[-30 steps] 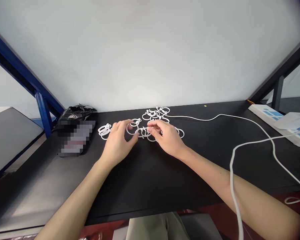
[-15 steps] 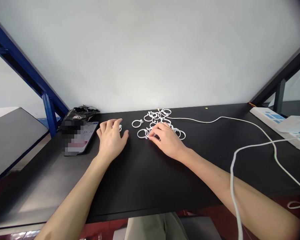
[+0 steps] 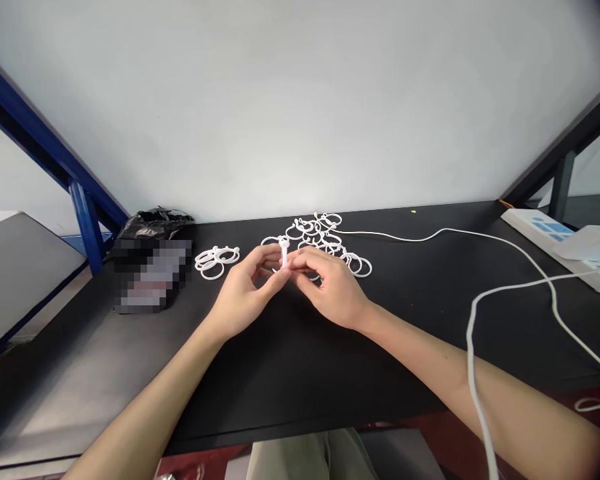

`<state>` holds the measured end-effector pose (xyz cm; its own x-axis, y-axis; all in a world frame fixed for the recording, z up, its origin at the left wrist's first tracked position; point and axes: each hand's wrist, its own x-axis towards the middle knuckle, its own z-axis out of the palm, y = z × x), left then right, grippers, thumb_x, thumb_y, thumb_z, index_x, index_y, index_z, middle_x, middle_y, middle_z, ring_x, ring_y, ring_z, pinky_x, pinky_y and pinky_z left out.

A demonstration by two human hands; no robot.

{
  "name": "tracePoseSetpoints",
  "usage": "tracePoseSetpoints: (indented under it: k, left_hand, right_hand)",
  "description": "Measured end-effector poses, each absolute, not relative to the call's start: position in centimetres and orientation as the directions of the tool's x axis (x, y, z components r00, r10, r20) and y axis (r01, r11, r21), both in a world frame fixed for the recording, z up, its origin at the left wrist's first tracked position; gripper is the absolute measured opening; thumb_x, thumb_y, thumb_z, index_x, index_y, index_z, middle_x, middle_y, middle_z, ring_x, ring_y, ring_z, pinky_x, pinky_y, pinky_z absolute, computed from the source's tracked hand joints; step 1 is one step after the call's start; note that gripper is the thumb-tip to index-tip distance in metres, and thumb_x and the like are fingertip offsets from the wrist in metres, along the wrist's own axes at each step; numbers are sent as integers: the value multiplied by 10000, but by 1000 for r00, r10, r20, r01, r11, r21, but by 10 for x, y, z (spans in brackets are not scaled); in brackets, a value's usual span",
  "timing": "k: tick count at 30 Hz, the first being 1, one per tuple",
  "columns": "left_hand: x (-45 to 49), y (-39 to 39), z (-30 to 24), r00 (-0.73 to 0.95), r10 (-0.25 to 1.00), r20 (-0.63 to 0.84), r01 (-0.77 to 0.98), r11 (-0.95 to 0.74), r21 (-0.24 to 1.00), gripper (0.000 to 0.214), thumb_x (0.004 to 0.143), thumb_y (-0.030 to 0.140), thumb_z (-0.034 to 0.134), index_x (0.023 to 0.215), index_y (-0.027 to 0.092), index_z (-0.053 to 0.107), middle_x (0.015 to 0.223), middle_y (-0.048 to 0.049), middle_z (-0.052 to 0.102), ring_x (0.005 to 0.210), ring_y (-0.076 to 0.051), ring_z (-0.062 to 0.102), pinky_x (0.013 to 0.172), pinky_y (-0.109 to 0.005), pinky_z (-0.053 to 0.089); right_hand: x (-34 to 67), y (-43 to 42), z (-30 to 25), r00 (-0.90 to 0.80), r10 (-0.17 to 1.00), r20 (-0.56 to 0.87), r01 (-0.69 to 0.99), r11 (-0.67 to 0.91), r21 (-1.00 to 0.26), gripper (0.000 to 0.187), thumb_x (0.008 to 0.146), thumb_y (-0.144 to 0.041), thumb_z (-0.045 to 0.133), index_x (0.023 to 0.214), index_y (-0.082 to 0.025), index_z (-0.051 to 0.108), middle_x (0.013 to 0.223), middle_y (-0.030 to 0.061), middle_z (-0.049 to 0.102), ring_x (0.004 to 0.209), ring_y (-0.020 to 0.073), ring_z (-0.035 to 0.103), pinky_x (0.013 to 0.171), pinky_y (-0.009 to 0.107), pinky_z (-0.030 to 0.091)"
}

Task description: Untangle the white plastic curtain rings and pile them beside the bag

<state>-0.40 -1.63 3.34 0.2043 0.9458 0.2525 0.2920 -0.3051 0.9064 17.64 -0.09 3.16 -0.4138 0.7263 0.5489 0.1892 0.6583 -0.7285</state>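
Between my two hands, just above the black table, a white plastic ring point(image 3: 285, 255) with a small eyelet is held nearly edge-on. My left hand point(image 3: 247, 287) pinches it from the left with thumb and fingers. From the other side, the fingertips of my right hand point(image 3: 330, 283) close on the same ring. Behind my right hand lies a loose heap of similar white rings point(image 3: 325, 233), partly hidden by the fingers. A smaller group of white rings point(image 3: 215, 260) rests to the left of my left hand.
On the left lie a phone point(image 3: 155, 277), blurred out in part, and a crumpled black plastic bag point(image 3: 155, 223). A white cable point(image 3: 445, 231) runs across the right side and over my right forearm. White packets with blue print point(image 3: 550, 230) lie at the far right.
My left hand has moved right from the small ring group, which now shows fully. My right hand has lifted a ring from the heap, and both hands now meet on it.
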Motion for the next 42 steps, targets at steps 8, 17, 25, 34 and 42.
tracePoseSetpoints:
  k: [8,17,25,34,42]
  left_hand:
    - [-4,-17,36,156,923,351,523,-378,764,339,856,378,644,1132,220,529,1056,-40,639,884,-175,633,822,-361,538]
    - [-7,-19,36,234,889,392,643,-445,624,356,859,344,626,1182,227,533,1087,-54,631,944,-203,605,855,-386,520]
    - [-4,-21,33,233,872,432,656,-468,592,373,857,374,641,1176,216,531,1026,-54,622,915,-203,599,827,-377,519]
    - [-1,-23,32,200,866,459,662,-465,588,362,853,410,661,1133,208,550,987,-39,627,864,-181,584,789,-342,506]
    - [-1,-23,34,194,856,479,674,-471,569,311,856,385,648,1098,210,561,970,-29,637,842,-172,590,780,-320,500]
  right_hand:
    - [180,3,35,-244,824,512,190,558,-808,234,911,-305,620,1135,-245,586,1206,56,672,1009,184,687,888,362,576]
    - [180,5,31,-254,791,556,142,599,-788,169,945,-259,586,1102,-262,647,1108,13,744,1044,174,705,962,364,571]
    - [179,7,33,-166,821,546,224,571,-790,77,928,-263,612,999,-248,637,1003,8,751,927,172,723,863,339,590]
    - [177,3,36,-158,795,585,245,606,-757,24,915,-227,634,912,-235,611,901,-14,735,816,140,714,776,290,571]
    - [177,5,32,-181,810,557,189,585,-789,104,898,-231,661,980,-231,598,922,0,754,897,158,729,807,304,577]
